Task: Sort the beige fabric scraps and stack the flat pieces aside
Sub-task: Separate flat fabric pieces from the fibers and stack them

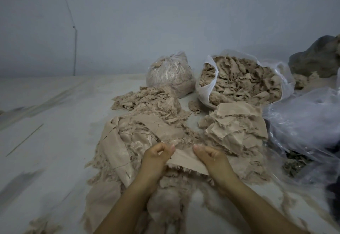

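Note:
My left hand and my right hand both pinch one flat beige fabric piece, held stretched between them just above the floor. Under and left of my hands lies a loose heap of beige scraps with frayed edges. To the right, a stack of flat beige pieces lies next to the heap. A smaller mound of shredded scraps sits further back.
An open white plastic bag full of scraps stands behind the flat stack, and a tied bag stands beside it. Crumpled clear plastic lies at the right. A dark grey bundle rests against the wall. The pale floor spreads out to the left.

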Motion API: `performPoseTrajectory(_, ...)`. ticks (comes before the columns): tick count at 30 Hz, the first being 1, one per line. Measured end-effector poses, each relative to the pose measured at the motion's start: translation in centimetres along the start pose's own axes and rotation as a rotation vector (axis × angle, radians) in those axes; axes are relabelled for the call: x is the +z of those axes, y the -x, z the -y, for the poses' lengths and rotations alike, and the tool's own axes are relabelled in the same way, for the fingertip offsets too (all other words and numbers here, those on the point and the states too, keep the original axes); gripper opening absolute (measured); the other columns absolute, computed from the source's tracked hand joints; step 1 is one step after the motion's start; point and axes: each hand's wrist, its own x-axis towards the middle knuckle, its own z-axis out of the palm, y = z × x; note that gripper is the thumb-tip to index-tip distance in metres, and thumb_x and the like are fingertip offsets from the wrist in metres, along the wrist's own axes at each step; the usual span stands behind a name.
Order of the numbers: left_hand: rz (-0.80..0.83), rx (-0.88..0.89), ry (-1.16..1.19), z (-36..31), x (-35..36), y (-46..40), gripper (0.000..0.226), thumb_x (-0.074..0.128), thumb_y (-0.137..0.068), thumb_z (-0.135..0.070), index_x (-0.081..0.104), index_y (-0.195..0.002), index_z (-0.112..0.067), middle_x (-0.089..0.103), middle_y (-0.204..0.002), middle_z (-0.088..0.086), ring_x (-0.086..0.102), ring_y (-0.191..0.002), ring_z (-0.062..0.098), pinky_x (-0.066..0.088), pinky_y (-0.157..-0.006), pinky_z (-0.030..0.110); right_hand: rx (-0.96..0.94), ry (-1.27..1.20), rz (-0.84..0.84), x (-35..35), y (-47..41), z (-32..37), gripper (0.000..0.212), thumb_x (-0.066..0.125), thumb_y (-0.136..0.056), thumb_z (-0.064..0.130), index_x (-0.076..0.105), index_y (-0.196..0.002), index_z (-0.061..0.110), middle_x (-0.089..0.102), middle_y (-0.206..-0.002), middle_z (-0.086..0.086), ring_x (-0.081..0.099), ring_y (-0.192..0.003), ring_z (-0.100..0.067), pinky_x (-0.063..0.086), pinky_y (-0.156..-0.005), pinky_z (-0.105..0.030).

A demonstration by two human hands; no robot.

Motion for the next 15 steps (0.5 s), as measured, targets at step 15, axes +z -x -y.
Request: performPoseTrajectory(15, 0.062, -0.021, -0.026, -2.2, -1.0, -1.3, 0.037, 0.056, -0.092, -0.024, 0.046, -0.057, -0.021, 0.03, -0.045, -0.008, 0.016, -0.032, 0.006, 0.015, -0.034, 0.012, 0.209, 0.016, 0.146, -1.3, 1.5, -2.0, 0.059, 0.055, -0.072, 0.064, 0.07, -0.086, 0.008, 0.059, -0.055, 0.004, 0.042, -0.036, -0.006, 0.029, -0.04, -0.018)
